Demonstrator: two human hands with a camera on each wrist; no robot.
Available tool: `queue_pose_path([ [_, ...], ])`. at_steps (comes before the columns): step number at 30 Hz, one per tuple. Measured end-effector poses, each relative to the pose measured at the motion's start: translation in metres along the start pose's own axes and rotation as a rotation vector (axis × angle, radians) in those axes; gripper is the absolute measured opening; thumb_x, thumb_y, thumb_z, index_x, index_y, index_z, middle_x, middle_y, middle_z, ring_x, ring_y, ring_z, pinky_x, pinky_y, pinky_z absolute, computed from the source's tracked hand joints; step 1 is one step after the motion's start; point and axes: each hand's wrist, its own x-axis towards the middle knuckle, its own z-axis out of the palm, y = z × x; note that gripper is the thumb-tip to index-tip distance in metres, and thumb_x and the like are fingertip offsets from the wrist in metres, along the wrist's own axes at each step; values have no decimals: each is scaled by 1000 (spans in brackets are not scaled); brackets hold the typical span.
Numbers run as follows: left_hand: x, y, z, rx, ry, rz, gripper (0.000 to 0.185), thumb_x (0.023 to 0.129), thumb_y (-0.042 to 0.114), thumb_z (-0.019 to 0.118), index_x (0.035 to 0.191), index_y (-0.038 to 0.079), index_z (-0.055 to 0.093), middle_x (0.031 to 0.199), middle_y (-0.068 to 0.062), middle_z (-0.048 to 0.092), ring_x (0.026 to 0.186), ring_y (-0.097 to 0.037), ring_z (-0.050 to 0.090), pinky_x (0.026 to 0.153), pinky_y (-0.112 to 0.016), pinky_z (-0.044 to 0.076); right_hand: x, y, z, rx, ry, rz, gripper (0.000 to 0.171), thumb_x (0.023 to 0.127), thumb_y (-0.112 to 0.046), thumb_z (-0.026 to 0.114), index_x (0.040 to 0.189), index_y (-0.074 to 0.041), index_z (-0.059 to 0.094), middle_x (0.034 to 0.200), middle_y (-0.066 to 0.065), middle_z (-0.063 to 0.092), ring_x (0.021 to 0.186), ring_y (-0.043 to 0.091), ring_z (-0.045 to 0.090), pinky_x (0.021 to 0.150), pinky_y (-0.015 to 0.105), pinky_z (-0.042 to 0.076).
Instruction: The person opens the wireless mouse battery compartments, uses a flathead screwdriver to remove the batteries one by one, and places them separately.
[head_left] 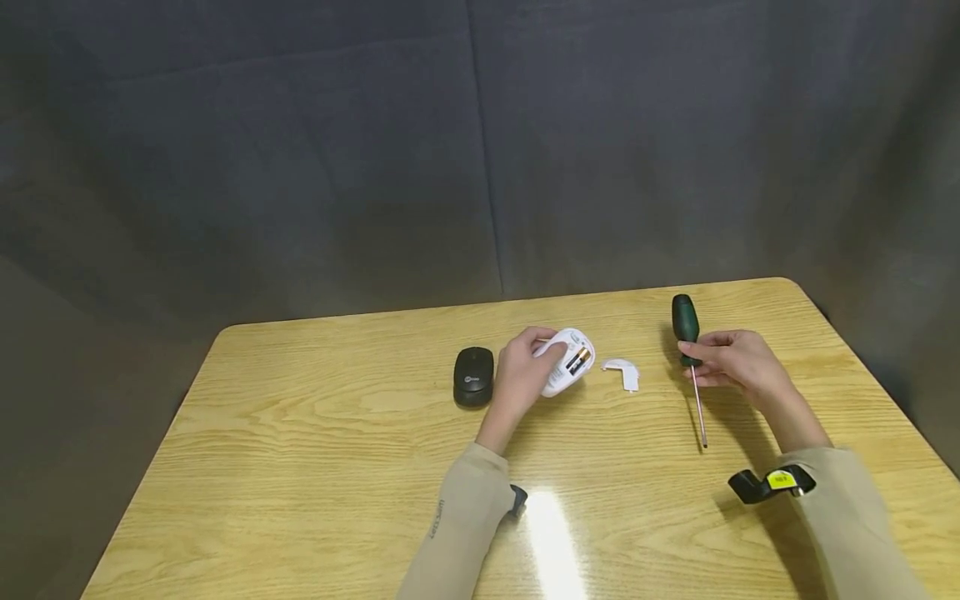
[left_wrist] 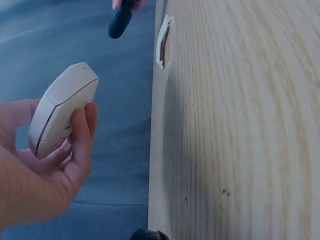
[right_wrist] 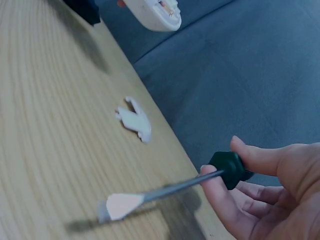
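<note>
My left hand (head_left: 522,372) grips a white computer mouse (head_left: 557,382) above the table, its underside turned up. A battery (head_left: 578,362) shows in the mouse's uncovered compartment. In the left wrist view, fingers and thumb wrap the mouse (left_wrist: 67,107) by its sides. With my right hand (head_left: 738,363) I pinch a screwdriver (head_left: 686,321) near the lower end of its dark green handle. Its flat metal tip points down toward the table in the right wrist view, where the shaft (right_wrist: 180,187) shows close up. Between the hands lies a white, hooked battery cover (head_left: 623,373).
A black computer mouse (head_left: 473,377) sits on the wooden table (head_left: 322,467), left of my left hand. Dark grey cloth (head_left: 360,167) hangs behind the table's far edge. Each sleeve carries a black wrist camera, the right one (head_left: 772,483) with a yellow label.
</note>
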Motion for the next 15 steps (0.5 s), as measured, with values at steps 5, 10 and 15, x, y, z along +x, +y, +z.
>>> queue_pose_path([
  [5, 0, 1, -1, 1, -5, -7, 31, 95, 22, 69, 119, 2, 73, 104, -10, 75, 81, -12, 66, 69, -22, 51, 0, 5, -1, -51, -11, 3, 44, 99, -12, 70, 123, 20, 52, 82, 2, 69, 67, 14, 73, 66, 31, 61],
  [10, -1, 1, -2, -4, -8, -12, 31, 95, 22, 69, 119, 2, 73, 104, -10, 75, 81, -12, 66, 69, -22, 51, 3, 10, 0, -121, -3, 25, 45, 99, -14, 71, 122, 20, 52, 85, 4, 67, 66, 14, 71, 65, 33, 62],
  [15, -2, 0, -2, 1, -6, -15, 31, 96, 22, 69, 119, 2, 73, 104, -10, 76, 81, -11, 66, 68, -21, 51, 5, 14, 1, -182, 4, 38, 44, 100, -16, 71, 119, 20, 53, 88, 8, 66, 66, 13, 70, 65, 32, 62],
])
